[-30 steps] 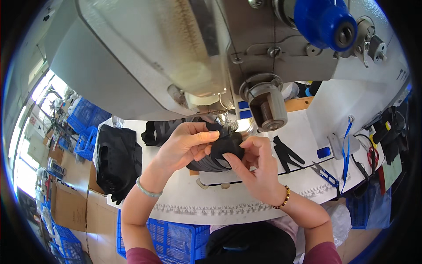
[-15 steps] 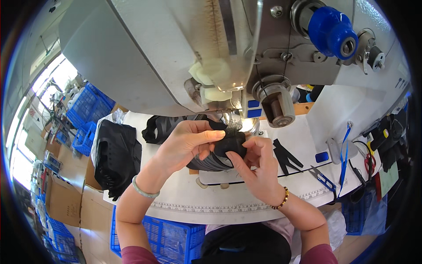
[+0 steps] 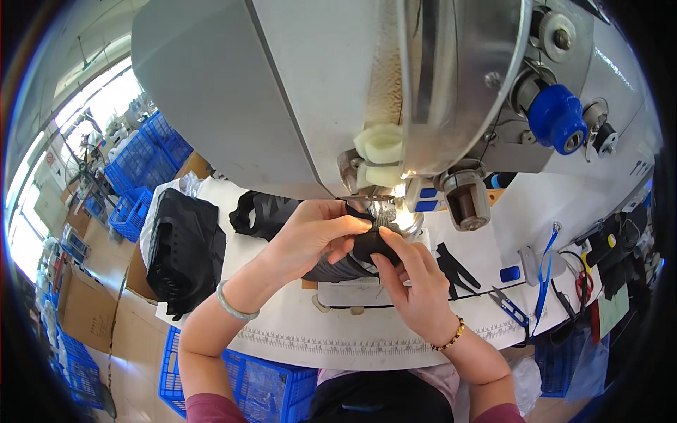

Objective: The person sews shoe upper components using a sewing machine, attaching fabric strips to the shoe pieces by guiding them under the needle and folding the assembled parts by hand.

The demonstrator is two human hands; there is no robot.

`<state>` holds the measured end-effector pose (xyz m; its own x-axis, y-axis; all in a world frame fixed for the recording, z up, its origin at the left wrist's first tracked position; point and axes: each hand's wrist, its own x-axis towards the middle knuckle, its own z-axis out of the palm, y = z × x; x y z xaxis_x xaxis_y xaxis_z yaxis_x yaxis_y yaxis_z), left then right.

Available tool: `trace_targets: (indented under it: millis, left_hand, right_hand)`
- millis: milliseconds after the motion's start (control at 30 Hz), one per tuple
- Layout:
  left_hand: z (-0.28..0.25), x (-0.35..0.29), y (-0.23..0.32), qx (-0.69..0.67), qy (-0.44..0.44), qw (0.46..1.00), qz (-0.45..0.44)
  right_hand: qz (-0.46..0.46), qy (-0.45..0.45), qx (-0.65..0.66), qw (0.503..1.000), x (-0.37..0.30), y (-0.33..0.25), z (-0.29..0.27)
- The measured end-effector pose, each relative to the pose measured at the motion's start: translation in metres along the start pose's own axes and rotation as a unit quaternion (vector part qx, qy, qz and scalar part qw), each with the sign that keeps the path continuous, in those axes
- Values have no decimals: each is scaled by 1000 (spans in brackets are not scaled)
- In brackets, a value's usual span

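Observation:
Under the head of a large sewing machine (image 3: 211,92), both hands pinch a small piece of black fabric (image 3: 368,247). My left hand (image 3: 303,236) is closed on its upper left edge, thumb pressed against the fingers. From the right, my right hand (image 3: 417,285) grips the same piece between thumb and fingers, its index fingertip close to my left thumb. Lamp light falls on a mesh-like grey patch just above the fingertips. A ribbed dark fabric part (image 3: 340,269) lies beneath the hands, partly covered by them. The needle cannot be made out.
A black fabric bundle (image 3: 264,213) lies behind my left hand, and a larger black pile (image 3: 182,247) sits at the table's left. To the right are black strips (image 3: 455,271), blue thread snips (image 3: 509,306) and a blue strap (image 3: 546,275). A blue crate (image 3: 264,388) stands below the table.
The view has shifted, so the machine head appears farther right. My right index finger has moved up the black fabric, closer to my left thumb. Both hands keep their hold.

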<state>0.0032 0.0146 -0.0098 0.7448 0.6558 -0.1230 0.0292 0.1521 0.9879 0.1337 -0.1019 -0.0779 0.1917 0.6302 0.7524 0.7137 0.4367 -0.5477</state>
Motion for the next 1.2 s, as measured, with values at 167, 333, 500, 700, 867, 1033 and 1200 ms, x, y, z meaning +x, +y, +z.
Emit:
trace_targets:
  millis: [167,333,500,700,867,1033,1200]
  left_hand:
    - [-5,6,-3,8,-6,1000,15]
    - [-3,5,-4,-15,19,1000,6]
    - [-1,4,0,-15,10,1000,-8]
    - [4,6,2,-56,37,998,2]
    - [-9,16,-5,-100,26,995,0]
    - [-11,18,-9,-113,19,993,13]
    - [-7,12,-4,-63,4,998,19]
  right_hand:
    - [16,-4,19,1000,4,-1,0]
    - [13,-7,16,1000,5,0,-1]
    - [26,-20,16,999,7,0,-2]
    - [59,-5,61,996,6,1,1]
    - [161,-41,172,971,2,3,-2]
    - [173,-22,209,962,0,3,0]
    - [145,-23,200,969,-4,5,-1]
